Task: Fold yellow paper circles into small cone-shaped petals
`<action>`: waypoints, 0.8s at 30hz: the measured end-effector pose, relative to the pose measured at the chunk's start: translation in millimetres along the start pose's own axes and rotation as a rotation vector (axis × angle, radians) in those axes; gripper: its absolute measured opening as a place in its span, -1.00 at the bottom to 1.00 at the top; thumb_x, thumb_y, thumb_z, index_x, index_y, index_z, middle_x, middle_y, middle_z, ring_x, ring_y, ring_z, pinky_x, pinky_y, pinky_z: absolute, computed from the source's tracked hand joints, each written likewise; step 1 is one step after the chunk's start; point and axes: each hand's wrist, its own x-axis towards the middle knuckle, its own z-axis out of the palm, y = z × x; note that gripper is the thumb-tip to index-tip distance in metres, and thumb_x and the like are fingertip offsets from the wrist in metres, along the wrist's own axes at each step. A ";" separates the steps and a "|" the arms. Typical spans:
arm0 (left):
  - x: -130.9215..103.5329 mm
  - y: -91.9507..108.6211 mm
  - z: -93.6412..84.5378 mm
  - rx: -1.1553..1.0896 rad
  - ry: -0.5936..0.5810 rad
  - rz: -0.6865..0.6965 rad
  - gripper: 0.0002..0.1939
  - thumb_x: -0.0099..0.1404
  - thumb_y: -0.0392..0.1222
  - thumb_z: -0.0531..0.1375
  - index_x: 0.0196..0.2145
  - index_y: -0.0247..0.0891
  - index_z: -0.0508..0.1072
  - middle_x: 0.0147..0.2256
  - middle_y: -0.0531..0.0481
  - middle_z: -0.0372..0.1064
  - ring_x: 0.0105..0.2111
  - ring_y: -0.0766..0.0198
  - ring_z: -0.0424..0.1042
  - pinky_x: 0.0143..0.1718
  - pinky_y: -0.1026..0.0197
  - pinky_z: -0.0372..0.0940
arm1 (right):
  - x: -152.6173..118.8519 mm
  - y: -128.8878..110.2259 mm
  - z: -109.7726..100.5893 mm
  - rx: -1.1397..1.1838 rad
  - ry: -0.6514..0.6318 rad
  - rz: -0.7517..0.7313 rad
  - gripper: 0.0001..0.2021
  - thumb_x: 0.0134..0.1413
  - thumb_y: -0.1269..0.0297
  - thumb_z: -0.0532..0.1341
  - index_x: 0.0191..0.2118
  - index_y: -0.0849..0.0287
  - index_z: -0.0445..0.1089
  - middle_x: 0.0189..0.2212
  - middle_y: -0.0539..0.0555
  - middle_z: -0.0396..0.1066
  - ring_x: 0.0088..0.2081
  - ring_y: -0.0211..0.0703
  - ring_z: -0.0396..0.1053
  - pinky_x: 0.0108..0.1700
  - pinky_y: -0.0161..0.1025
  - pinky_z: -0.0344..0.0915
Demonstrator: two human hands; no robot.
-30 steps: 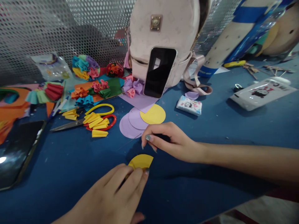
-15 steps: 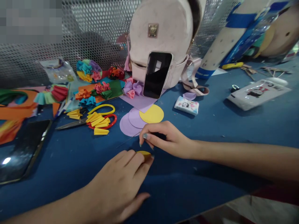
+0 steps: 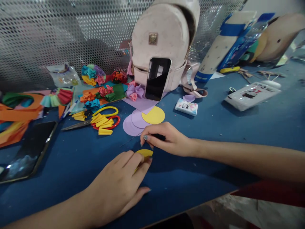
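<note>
My left hand (image 3: 116, 183) rests low over the blue table, its fingers closed on a yellow paper piece (image 3: 146, 153) that is mostly hidden under them. The thumb sticks out to the side. Just above it, my right hand (image 3: 168, 140) is curled in a pinch on a thin dark needle-like rod (image 3: 128, 141), which points left. Beyond the right hand lie overlapping lilac paper circles (image 3: 131, 125) and a yellow paper circle (image 3: 154, 115). Folded yellow paper pieces (image 3: 102, 122) lie on scissors (image 3: 78, 125) with red and yellow handles.
A black phone (image 3: 28, 149) lies at the left. Another phone (image 3: 157, 79) leans on a pale backpack (image 3: 162, 35). Crepe paper flowers (image 3: 94, 95) and orange paper (image 3: 21, 109) are at the back left. A tissue pack (image 3: 186, 107) and a white packet (image 3: 252, 94) lie to the right.
The view has shifted slightly. More of the yellow paper shows between my left fingers. My right hand keeps its pinch on the thin rod.
</note>
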 end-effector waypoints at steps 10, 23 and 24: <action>6.2 -2.7 3.0 0.030 -0.010 -0.016 -0.53 0.38 -0.21 0.13 0.20 -0.42 0.27 -0.12 -0.20 0.39 -0.19 0.01 0.41 -0.19 -0.02 0.39 | 1.7 0.9 1.7 -0.156 -0.064 -0.094 -0.79 0.32 0.49 0.05 -0.12 0.23 0.42 -0.21 0.11 0.50 -0.21 -0.22 0.42 -0.11 -0.27 0.33; -8.9 -18.6 3.0 0.115 0.226 -0.123 -0.76 0.46 -0.12 0.11 -0.05 -0.36 0.32 -0.13 -0.20 0.37 -0.19 0.02 0.40 -0.20 0.01 0.33 | -0.1 1.1 7.5 -0.411 -0.143 -0.094 -0.66 0.19 0.19 0.36 0.03 0.20 0.39 -0.10 0.15 0.40 -0.05 -0.06 0.32 0.04 -0.10 0.30; -10.3 -20.9 3.5 0.109 0.216 -0.147 -0.65 0.45 0.00 0.14 -0.03 -0.36 0.33 -0.12 -0.20 0.36 -0.17 0.00 0.40 -0.18 0.00 0.33 | -0.2 1.4 7.4 -0.420 -0.132 -0.089 -0.63 0.18 0.18 0.37 0.04 0.19 0.39 -0.05 0.17 0.40 -0.01 -0.03 0.31 0.08 -0.07 0.29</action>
